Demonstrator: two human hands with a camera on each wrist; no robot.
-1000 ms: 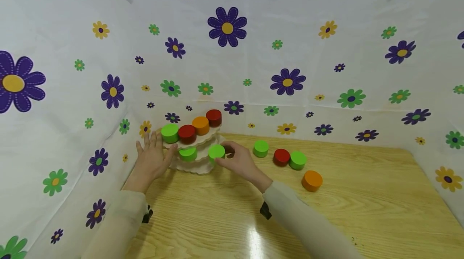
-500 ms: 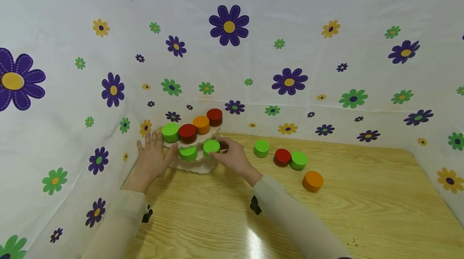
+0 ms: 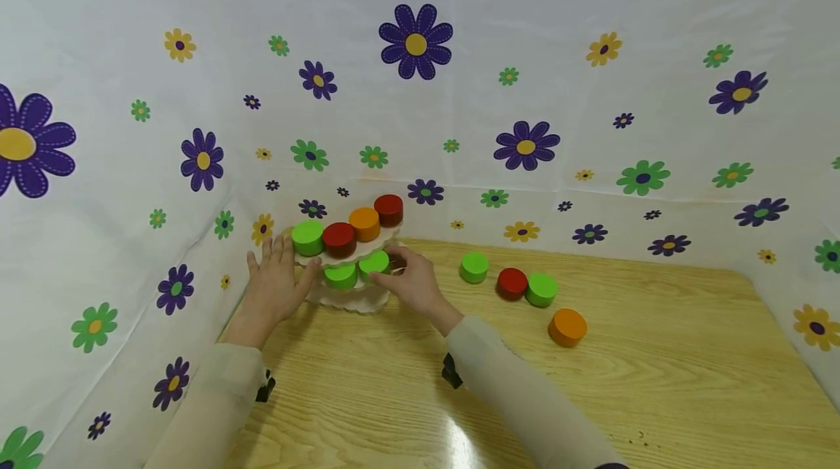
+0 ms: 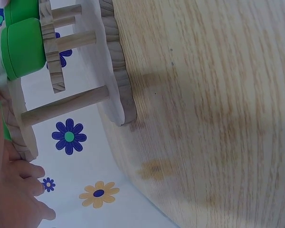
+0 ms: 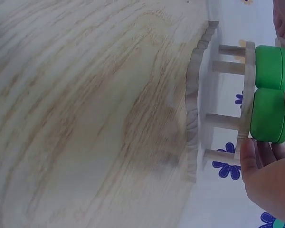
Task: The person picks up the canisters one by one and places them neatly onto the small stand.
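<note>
A pale wooden tiered stand (image 3: 348, 300) with scalloped shelves stands in the far left corner. My left hand (image 3: 272, 287) rests against the left end of its top shelf, fingers spread, thumb at the front edge. My right hand (image 3: 413, 283) pinches a green round block (image 3: 374, 263) between thumb and fingers at the right of the middle shelf. In the right wrist view this green block (image 5: 268, 115) sits against another green block (image 5: 270, 66). On the top shelf are a green block (image 3: 308, 237), a red block (image 3: 339, 239), an orange block (image 3: 364, 224) and another red block (image 3: 389, 211).
Right of the stand on the wooden table (image 3: 394, 381) lie a green block (image 3: 474, 267), a red block (image 3: 512, 284) beside a second green block (image 3: 542, 289), and an orange block (image 3: 567, 327). A flowered white cloth (image 3: 459, 111) walls in the back and sides.
My right hand has moved left with the green block, from the shelf's right end to beside the other green block under the top shelf. The left hand stays in place.
</note>
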